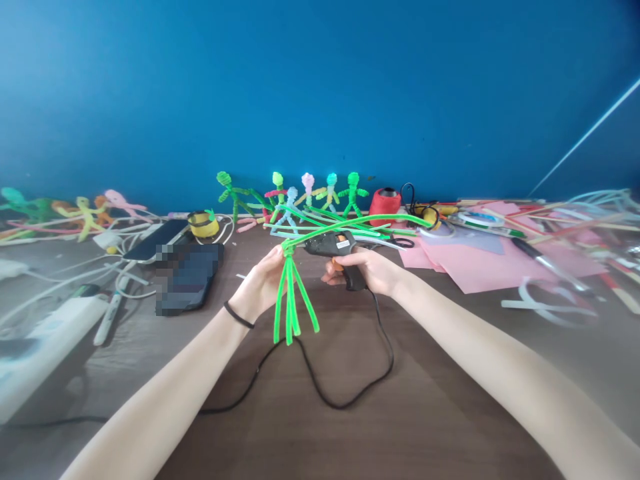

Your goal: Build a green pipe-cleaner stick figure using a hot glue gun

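Observation:
My left hand (264,283) is closed on a bundle of bright green pipe cleaners (290,293), gripping it near the knot at its top. Several short strands hang down from the knot, while one long strand arcs away to the right. In my right hand (373,269) is a black glue gun (327,245) with an orange trigger, its fingers wrapped round the handle. The gun's nozzle points left, close to the knot; whether it touches cannot be made out. From the handle a black cord (345,405) loops over the table.
Pipe-cleaner figures (353,193) stand along the blue wall. To the left are phones (193,277), white cables, a marker (113,313) and a power strip (55,353). Pink sheets (475,267), a pen and craft strips lie at right. A red roll (385,207) stands at the back.

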Motion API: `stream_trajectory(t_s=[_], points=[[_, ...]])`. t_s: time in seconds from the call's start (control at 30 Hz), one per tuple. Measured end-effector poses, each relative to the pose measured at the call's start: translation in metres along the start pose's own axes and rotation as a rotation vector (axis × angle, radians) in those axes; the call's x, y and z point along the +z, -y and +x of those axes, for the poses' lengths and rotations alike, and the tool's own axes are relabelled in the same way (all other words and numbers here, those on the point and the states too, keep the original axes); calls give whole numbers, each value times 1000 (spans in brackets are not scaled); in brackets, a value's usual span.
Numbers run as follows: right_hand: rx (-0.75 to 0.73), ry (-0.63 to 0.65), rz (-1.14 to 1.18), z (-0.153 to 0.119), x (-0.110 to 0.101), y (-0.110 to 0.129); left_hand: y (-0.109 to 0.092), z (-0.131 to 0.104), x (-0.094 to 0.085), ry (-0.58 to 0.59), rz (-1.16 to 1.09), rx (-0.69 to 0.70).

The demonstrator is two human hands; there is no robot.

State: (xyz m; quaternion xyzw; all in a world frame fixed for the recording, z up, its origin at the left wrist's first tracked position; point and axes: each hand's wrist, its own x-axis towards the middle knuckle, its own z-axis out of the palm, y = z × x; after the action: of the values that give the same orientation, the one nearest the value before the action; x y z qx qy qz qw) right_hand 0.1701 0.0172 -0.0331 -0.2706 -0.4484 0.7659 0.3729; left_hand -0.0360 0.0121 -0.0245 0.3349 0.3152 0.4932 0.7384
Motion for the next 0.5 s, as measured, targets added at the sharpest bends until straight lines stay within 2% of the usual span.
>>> stream_trajectory(t_s=[0.27,0.5], points=[[-40,71,-40,-1,0,-2,3,-1,1,15,30,24],[-30,74,-44,0,-2,-3,4,1,-1,45,26,31]])
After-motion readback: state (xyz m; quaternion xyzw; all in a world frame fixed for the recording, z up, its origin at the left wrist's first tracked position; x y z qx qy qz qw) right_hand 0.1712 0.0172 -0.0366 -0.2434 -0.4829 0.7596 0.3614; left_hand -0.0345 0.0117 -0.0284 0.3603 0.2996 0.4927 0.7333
